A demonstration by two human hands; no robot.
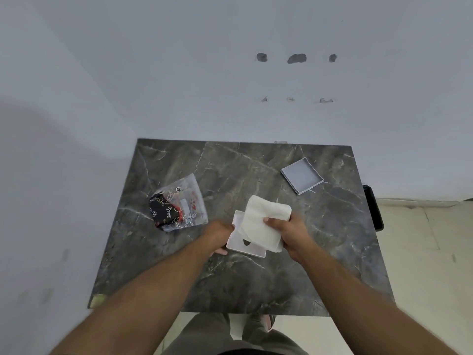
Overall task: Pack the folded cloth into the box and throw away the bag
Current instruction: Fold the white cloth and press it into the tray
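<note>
Right hand (289,233) grips the folded white cloth (263,221), thumb on top, holding it tilted over the open white box (244,248) at the middle of the dark marble table (230,283). Left hand (220,233) clasps the box's left edge. The clear bag (179,202) lies well left, the box lid (302,175) far right.

Folded cloth (263,221): plain white.
Shallow square box (242,242): white.
Square lid (302,175): pale grey.
Plastic bag (179,203): clear; black, red, white print.
Stone tabletop (230,278): dark grey, pale veining.
</note>
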